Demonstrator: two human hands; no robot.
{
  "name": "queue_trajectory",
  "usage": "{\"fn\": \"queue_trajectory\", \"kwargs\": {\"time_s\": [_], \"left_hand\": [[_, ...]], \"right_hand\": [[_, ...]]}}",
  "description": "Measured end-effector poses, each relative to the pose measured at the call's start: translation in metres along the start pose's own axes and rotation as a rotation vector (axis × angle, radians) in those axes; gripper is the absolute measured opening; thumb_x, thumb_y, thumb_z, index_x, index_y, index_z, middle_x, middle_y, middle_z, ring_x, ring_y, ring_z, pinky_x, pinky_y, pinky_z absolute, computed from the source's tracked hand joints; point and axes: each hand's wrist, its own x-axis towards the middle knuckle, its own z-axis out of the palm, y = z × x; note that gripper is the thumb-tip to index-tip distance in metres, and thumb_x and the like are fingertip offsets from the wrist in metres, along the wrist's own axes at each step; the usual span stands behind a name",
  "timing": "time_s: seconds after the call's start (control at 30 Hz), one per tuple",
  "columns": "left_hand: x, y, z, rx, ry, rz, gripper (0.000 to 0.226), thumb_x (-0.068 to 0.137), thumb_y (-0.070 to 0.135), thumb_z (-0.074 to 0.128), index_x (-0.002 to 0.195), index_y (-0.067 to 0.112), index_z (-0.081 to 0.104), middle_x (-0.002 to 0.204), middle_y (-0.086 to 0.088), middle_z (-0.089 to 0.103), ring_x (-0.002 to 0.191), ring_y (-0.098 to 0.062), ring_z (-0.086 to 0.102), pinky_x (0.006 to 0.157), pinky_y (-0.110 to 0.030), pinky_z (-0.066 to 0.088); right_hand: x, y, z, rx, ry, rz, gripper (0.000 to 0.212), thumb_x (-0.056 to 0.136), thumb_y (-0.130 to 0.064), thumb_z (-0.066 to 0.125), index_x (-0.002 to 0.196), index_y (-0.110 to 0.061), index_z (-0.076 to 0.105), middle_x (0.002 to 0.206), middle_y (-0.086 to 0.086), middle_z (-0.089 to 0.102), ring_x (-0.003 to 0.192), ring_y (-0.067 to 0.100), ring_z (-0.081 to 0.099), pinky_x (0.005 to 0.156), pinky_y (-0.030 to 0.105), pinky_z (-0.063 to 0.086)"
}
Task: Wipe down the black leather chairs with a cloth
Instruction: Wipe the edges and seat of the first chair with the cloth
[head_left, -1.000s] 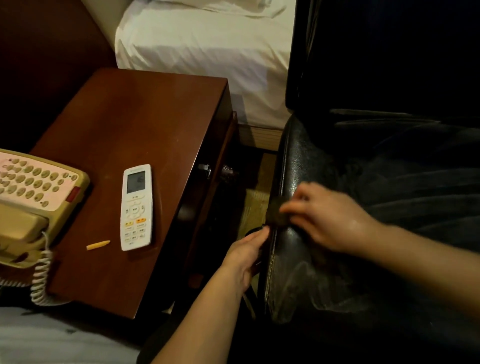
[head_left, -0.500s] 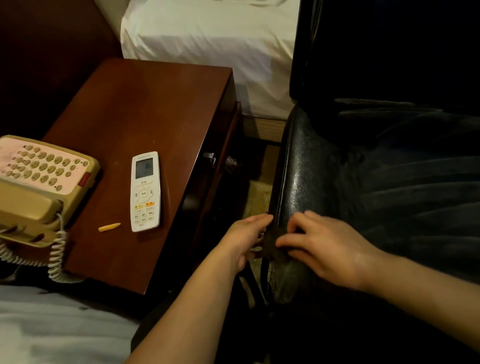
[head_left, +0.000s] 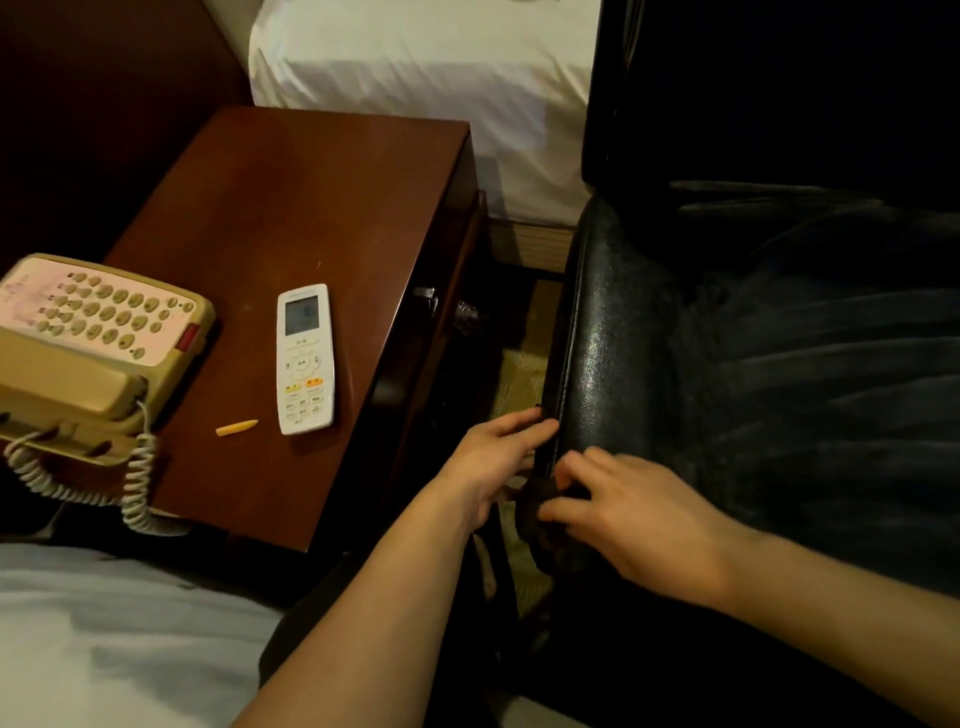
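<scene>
Leather glints along the left edge of the black chair (head_left: 613, 332), and that is where I have been working. Over the last second my right hand (head_left: 641, 525) has slid the dark cloth (head_left: 540, 512) down that rolled edge toward me — it was higher up the seat's side a moment ago and now sits near the front corner, fingers curled over the wad and pressing it against the leather. My left hand (head_left: 493, 452) has moved too: its fingers lie fairly straight against the outer seam of the seat, just above the cloth, steadying it and holding nothing.

I judge this stroke to be close to its end — the front corner is all that remains on this side, while the broad seat and the backrest look like the larger job ahead. On the tabletop (head_left: 311, 208) to the left, the telephone (head_left: 93, 343), white remote (head_left: 305, 358) and a small orange stick (head_left: 236, 427) sit well apart from my hands.
</scene>
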Motion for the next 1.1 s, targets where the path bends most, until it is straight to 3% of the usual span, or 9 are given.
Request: {"fn": "queue_trajectory", "kwargs": {"time_s": [0.07,0.2,0.3,0.43,0.57,0.8,0.9,1.03,1.1], "left_hand": [[0.001,-0.001,0.0,0.005,0.005,0.026,0.04,0.09,0.036,0.073,0.129,0.032,0.064,0.098,0.006,0.073,0.083,-0.006,0.065,0.055,-0.019,0.047],[0.006,-0.001,-0.001,-0.049,0.006,0.009,0.043,0.084,0.045,0.076,0.124,0.03,0.068,0.104,0.004,0.076,0.097,-0.017,0.071,0.08,-0.036,0.058],[0.006,0.004,-0.001,-0.045,0.012,-0.02,0.032,0.087,0.05,0.071,0.111,0.028,0.074,0.101,0.005,0.073,0.093,-0.017,0.07,0.077,-0.035,0.055],[0.006,0.006,0.0,-0.007,0.028,-0.031,0.029,0.089,0.049,0.069,0.105,0.026,0.074,0.103,0.004,0.071,0.084,-0.015,0.065,0.065,-0.027,0.049],[0.008,0.002,-0.001,-0.03,0.006,-0.019,0.024,0.09,0.046,0.069,0.103,0.026,0.074,0.099,0.005,0.071,0.086,-0.015,0.067,0.067,-0.028,0.052],[0.006,0.001,0.003,-0.037,0.01,0.012,0.031,0.09,0.041,0.071,0.115,0.023,0.073,0.084,0.007,0.073,0.062,-0.006,0.066,0.052,-0.019,0.05],[0.006,-0.001,0.005,-0.042,0.054,0.018,0.041,0.085,0.043,0.076,0.122,0.026,0.07,0.107,0.002,0.072,0.091,-0.015,0.068,0.064,-0.026,0.049],[0.008,-0.006,0.011,-0.07,0.111,0.101,0.041,0.085,0.029,0.079,0.123,0.019,0.066,0.097,-0.002,0.072,0.066,-0.006,0.066,0.051,-0.019,0.049],[0.011,-0.01,0.013,-0.019,0.149,0.155,0.043,0.083,0.031,0.081,0.122,0.02,0.067,0.106,-0.005,0.072,0.071,-0.009,0.065,0.055,-0.02,0.049]], "right_hand": [[0.009,0.016,-0.009,-0.016,0.065,0.051,0.027,0.087,-0.038,0.054,0.114,-0.037,0.059,0.104,-0.004,0.049,0.09,0.016,0.053,0.067,0.031,0.049],[0.02,0.047,-0.028,0.021,0.204,0.261,0.032,0.094,-0.036,0.048,0.125,-0.034,0.058,0.11,-0.003,0.046,0.099,0.015,0.048,0.068,0.03,0.049],[0.019,0.034,-0.025,0.014,0.216,0.298,0.03,0.092,-0.032,0.055,0.122,-0.031,0.06,0.11,-0.001,0.044,0.099,0.016,0.047,0.068,0.029,0.049],[0.0,-0.015,0.002,-0.014,0.028,0.049,0.04,0.067,-0.028,0.072,0.106,-0.032,0.062,0.103,-0.001,0.051,0.089,0.017,0.053,0.063,0.027,0.049],[-0.007,-0.015,0.01,-0.063,-0.058,-0.044,0.043,0.067,-0.029,0.07,0.109,-0.032,0.06,0.104,-0.001,0.052,0.09,0.017,0.053,0.067,0.028,0.048],[0.012,0.003,-0.01,0.032,0.174,0.288,0.036,0.078,-0.024,0.073,0.112,-0.027,0.062,0.106,0.001,0.047,0.092,0.019,0.052,0.06,0.026,0.044],[0.001,-0.017,0.01,-0.031,0.101,0.117,0.039,0.069,-0.028,0.074,0.106,-0.03,0.062,0.103,0.001,0.051,0.087,0.017,0.053,0.06,0.026,0.048],[-0.023,-0.017,0.016,-0.138,-0.037,-0.118,0.035,0.074,-0.03,0.049,0.106,-0.033,0.063,0.104,0.0,0.056,0.089,0.017,0.057,0.067,0.027,0.053],[-0.028,-0.012,0.012,-0.131,-0.056,-0.117,0.037,0.075,-0.03,0.05,0.11,-0.034,0.061,0.106,-0.001,0.055,0.091,0.016,0.056,0.069,0.026,0.053]]}}
